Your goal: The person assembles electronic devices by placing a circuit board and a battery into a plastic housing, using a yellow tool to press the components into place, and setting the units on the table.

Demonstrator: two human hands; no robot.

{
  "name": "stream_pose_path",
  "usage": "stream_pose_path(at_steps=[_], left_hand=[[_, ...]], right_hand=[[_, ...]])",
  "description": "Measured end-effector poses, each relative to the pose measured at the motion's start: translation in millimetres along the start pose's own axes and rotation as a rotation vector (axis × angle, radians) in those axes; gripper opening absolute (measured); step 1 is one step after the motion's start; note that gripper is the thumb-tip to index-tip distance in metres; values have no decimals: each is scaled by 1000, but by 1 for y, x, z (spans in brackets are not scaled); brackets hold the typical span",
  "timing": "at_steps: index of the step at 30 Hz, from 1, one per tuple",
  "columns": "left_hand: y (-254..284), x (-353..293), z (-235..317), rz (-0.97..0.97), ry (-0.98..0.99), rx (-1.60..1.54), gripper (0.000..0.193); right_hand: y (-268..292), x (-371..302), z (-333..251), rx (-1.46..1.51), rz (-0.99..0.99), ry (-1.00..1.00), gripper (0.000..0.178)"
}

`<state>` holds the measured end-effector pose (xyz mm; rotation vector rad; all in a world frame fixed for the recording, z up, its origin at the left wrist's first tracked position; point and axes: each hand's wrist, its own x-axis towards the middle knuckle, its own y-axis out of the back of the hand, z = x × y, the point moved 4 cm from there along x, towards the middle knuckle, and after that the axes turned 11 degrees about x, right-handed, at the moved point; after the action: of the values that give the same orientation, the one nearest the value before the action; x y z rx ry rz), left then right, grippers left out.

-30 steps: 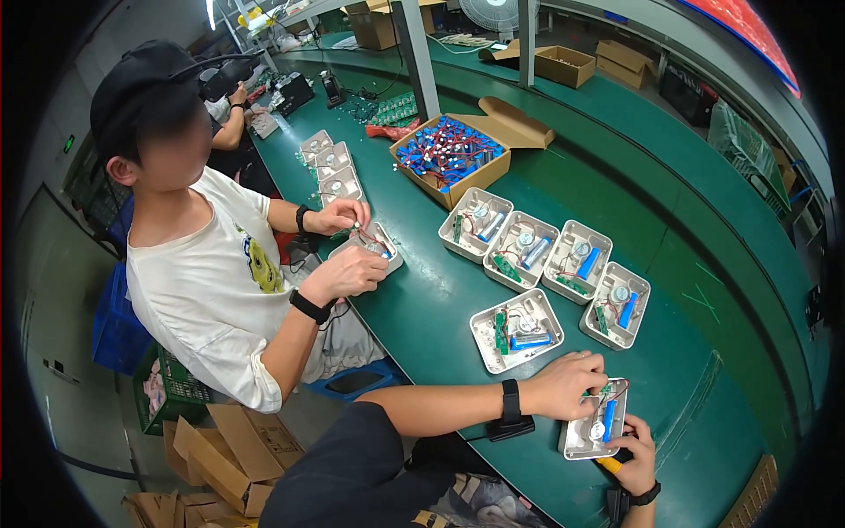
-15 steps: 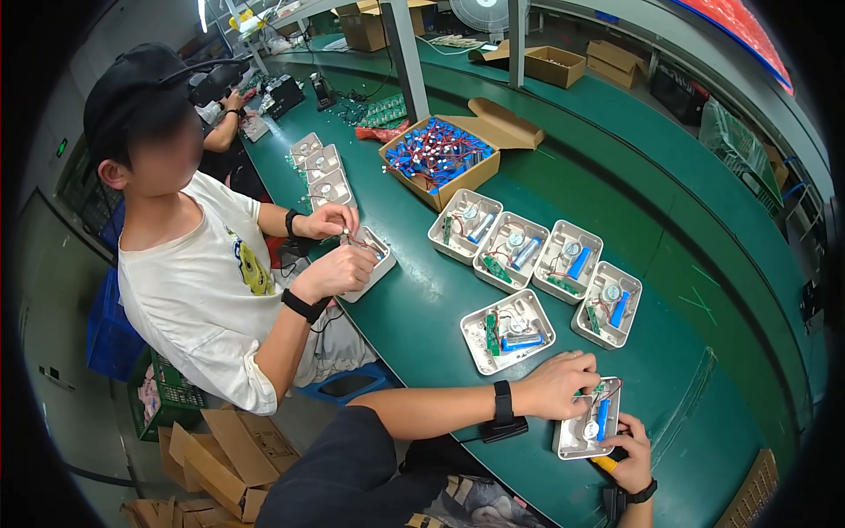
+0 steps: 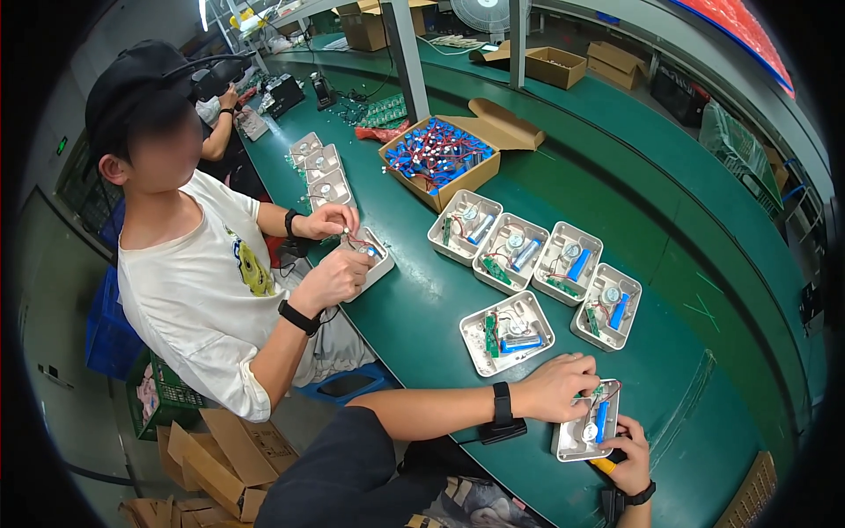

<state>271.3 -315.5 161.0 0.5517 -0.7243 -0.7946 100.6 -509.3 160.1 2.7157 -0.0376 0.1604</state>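
One open white casing (image 3: 569,447) in work, near right part of the green bench (image 3: 414,326). Sits flat or close to it, can't tell which.

Left hand (image 3: 556,387) comes in from the left, over the casing's far left end. Fingers curled down at the green board (image 3: 599,391) and partly covering it. Can't tell whether they pinch board or wire — tips hidden.

Right hand (image 3: 631,456) at the casing's near right side: thumb over the edge, fingers bent along the outside, so the wall is pinched between them. Yellow handle (image 3: 604,465) pokes out beside that palm, under the casing's near edge; rest of it hidden.

Inside the casing: blue cell (image 3: 601,421) lengthwise along the right, pale round disc (image 3: 590,432) just left of it, red wire (image 3: 617,387) at the far right corner. Black bands on both wrists.

Single casing (image 3: 519,359) just beyond the left hand, with board, cell and wiring inside. Row of four casings (image 3: 538,271) farther out, running far left to near right, neighbours touching or nearly so, similar contents. Cardboard carton (image 3: 471,180) beyond the row's left end, flap open, heaped with blue cells (image 3: 440,151) and red leads.

Co-worker (image 3: 189,238) on the left, white shirt and black cap, both hands at another casing (image 3: 374,283) — fingers around thin wires above it. Three more casings (image 3: 342,201) lined up farther along that side.
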Motion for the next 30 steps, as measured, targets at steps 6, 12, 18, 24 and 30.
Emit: stream_pose_path(at_steps=[6, 12, 18, 24, 30], left_hand=[[-1, 3, -2, 14, -12, 3, 18], [1, 4, -2, 4, -8, 3, 19], [0, 5, -4, -9, 2, 2, 19], [-11, 6, -3, 70, -56, -27, 19], [-7, 3, -5, -38, 35, -8, 20]], right_hand=[[2, 4, 0, -84, -53, 67, 34], [1, 0, -1, -77, -37, 42, 34], [2, 0, 1, -68, -30, 48, 33], [-5, -3, 6, 22, -3, 43, 32], [1, 7, -22, -86, -65, 55, 23]])
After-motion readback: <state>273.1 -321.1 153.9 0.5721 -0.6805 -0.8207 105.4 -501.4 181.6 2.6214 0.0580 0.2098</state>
